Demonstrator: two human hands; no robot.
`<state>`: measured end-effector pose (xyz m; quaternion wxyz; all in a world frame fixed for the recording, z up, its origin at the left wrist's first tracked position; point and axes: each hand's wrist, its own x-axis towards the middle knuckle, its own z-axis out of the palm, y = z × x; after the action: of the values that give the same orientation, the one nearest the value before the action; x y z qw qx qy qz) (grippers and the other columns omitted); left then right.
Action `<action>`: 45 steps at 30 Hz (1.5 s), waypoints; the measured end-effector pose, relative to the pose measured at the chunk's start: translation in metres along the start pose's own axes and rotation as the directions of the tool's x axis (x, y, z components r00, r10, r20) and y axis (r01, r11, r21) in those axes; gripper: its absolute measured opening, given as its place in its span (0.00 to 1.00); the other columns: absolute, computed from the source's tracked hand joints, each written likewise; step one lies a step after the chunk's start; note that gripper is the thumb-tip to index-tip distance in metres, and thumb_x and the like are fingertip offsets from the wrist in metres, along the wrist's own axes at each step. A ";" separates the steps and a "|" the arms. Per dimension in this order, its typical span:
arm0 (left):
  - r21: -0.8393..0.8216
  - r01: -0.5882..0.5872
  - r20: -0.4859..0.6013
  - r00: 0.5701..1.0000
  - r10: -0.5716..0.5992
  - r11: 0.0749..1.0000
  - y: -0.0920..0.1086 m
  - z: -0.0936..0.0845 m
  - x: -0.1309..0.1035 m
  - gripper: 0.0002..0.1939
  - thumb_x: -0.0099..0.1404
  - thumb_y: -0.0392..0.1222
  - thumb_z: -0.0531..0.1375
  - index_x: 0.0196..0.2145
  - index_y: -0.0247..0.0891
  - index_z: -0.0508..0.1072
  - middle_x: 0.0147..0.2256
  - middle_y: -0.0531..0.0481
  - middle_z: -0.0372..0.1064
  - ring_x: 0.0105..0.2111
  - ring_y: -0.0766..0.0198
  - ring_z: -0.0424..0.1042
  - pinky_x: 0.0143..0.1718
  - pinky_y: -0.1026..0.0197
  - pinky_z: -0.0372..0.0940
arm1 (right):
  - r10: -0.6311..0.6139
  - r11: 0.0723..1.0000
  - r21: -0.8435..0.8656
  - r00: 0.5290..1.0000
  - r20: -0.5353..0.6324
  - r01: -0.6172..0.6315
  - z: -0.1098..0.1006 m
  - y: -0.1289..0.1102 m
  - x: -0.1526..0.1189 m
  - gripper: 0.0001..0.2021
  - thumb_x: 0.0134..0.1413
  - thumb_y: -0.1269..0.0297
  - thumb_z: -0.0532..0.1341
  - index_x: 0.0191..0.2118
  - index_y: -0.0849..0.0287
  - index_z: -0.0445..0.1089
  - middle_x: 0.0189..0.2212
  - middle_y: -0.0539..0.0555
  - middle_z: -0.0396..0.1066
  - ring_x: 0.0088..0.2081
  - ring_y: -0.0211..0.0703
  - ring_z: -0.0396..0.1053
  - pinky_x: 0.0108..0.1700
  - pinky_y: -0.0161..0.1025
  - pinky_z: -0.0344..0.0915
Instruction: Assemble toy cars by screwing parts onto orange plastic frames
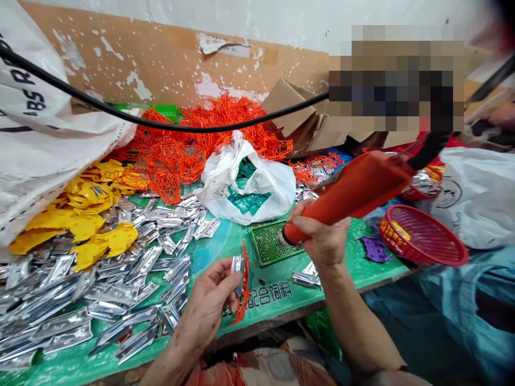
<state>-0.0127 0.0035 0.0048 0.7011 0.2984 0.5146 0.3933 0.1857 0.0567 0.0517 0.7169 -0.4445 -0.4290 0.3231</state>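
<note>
My left hand (213, 295) is closed above the front of the table, pinching a shiny silver plate (237, 266) together with a thin orange plastic frame (244, 284). My fingers partly cover both parts. In my right hand (328, 236) is an orange-wrapped cylindrical tool that looks like an electric screwdriver (350, 190). A thick black cord runs from its upper end. Its blunt, pale tip points down and left, over a shallow green tray (265, 257) with a perforated bottom. My right fingers wrap around the lower part of the tool.
Silver plates (120, 295) cover the left of the table, beside yellow parts (88, 203). Behind are a heap of orange frames (181, 150) and a white bag (261, 187) of green pieces. A red basket (422, 236) and purple part (375, 250) lie right. A black cable (193, 128) hangs across.
</note>
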 end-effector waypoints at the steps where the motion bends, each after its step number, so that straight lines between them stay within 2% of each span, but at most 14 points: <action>1: -0.010 0.003 -0.004 1.000 -0.003 1.000 0.000 0.000 0.001 0.21 0.47 0.50 0.71 0.35 0.34 0.75 0.26 0.58 0.67 0.14 0.78 0.58 0.14 0.70 0.56 | 0.007 1.000 -0.007 1.000 0.001 -0.007 -0.002 0.004 0.000 0.07 0.36 0.69 0.67 0.23 0.58 0.68 0.22 0.47 0.68 0.25 0.39 0.66 0.30 0.42 0.66; 7: -0.035 -0.005 -0.001 1.000 0.005 0.999 -0.005 -0.002 0.002 0.20 0.49 0.50 0.71 0.32 0.34 0.72 0.23 0.60 0.65 0.14 0.78 0.59 0.14 0.71 0.57 | 0.021 0.999 0.035 1.000 -0.022 -0.020 -0.006 0.012 -0.003 0.11 0.35 0.71 0.68 0.28 0.58 0.68 0.23 0.46 0.69 0.24 0.38 0.66 0.31 0.41 0.65; 13: -0.051 0.005 0.002 1.000 -0.005 0.999 -0.003 -0.002 -0.003 0.19 0.51 0.49 0.71 0.31 0.36 0.68 0.23 0.62 0.65 0.13 0.76 0.63 0.15 0.70 0.59 | 0.030 0.998 0.050 0.999 -0.036 -0.028 -0.008 0.017 -0.001 0.08 0.34 0.72 0.69 0.25 0.59 0.70 0.22 0.47 0.69 0.24 0.38 0.66 0.30 0.40 0.64; 22: -0.026 0.035 0.032 0.999 -0.034 0.999 -0.005 -0.003 0.000 0.16 0.54 0.47 0.69 0.31 0.38 0.66 0.21 0.61 0.67 0.14 0.74 0.65 0.17 0.69 0.60 | 0.006 1.000 -0.027 0.999 -0.050 -0.008 -0.008 0.022 -0.003 0.06 0.34 0.71 0.69 0.24 0.59 0.72 0.22 0.47 0.69 0.24 0.38 0.65 0.29 0.39 0.64; 26: 0.036 0.040 0.039 0.998 -0.041 0.999 -0.003 -0.003 0.004 0.17 0.52 0.49 0.69 0.29 0.38 0.66 0.20 0.60 0.66 0.14 0.72 0.64 0.17 0.68 0.60 | 0.004 0.998 -0.061 0.998 -0.062 -0.008 -0.007 0.022 -0.003 0.07 0.34 0.70 0.69 0.24 0.59 0.71 0.22 0.47 0.69 0.24 0.38 0.65 0.29 0.39 0.65; 31: 0.218 -0.003 0.018 1.000 -0.001 0.976 0.002 -0.002 0.008 0.17 0.51 0.52 0.68 0.28 0.37 0.70 0.20 0.59 0.64 0.17 0.72 0.61 0.17 0.69 0.57 | -0.001 0.998 -0.069 0.999 -0.044 -0.002 -0.006 0.022 -0.004 0.07 0.35 0.70 0.69 0.24 0.58 0.71 0.22 0.47 0.69 0.24 0.38 0.66 0.29 0.39 0.66; 37: 0.330 -0.035 0.086 0.996 0.007 0.943 0.009 -0.001 0.010 0.17 0.55 0.52 0.64 0.35 0.36 0.76 0.20 0.57 0.66 0.17 0.71 0.61 0.19 0.67 0.56 | 0.012 0.999 -0.038 0.999 -0.039 -0.014 -0.008 0.024 -0.003 0.07 0.35 0.71 0.69 0.24 0.58 0.72 0.22 0.47 0.70 0.24 0.38 0.66 0.29 0.38 0.65; 41: 0.339 -0.018 0.145 0.989 -0.034 0.941 0.016 -0.001 0.012 0.14 0.52 0.50 0.66 0.29 0.36 0.75 0.19 0.57 0.66 0.17 0.70 0.62 0.20 0.67 0.56 | 0.032 0.999 -0.024 0.999 -0.031 -0.033 -0.010 0.015 0.001 0.07 0.35 0.70 0.69 0.24 0.59 0.71 0.22 0.48 0.69 0.25 0.39 0.67 0.30 0.40 0.66; 45: 0.339 0.027 0.170 0.981 -0.090 0.940 0.021 -0.003 0.016 0.14 0.50 0.49 0.66 0.23 0.36 0.71 0.17 0.57 0.65 0.16 0.71 0.62 0.19 0.67 0.54 | 0.039 0.997 0.070 0.999 0.025 -0.040 -0.006 -0.013 0.001 0.09 0.35 0.72 0.67 0.27 0.57 0.70 0.23 0.47 0.69 0.25 0.40 0.67 0.32 0.42 0.66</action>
<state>-0.0179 0.0280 0.0133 0.6957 0.4325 0.5162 0.2500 0.1924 0.0503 0.0626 0.7205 -0.4235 -0.4169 0.3573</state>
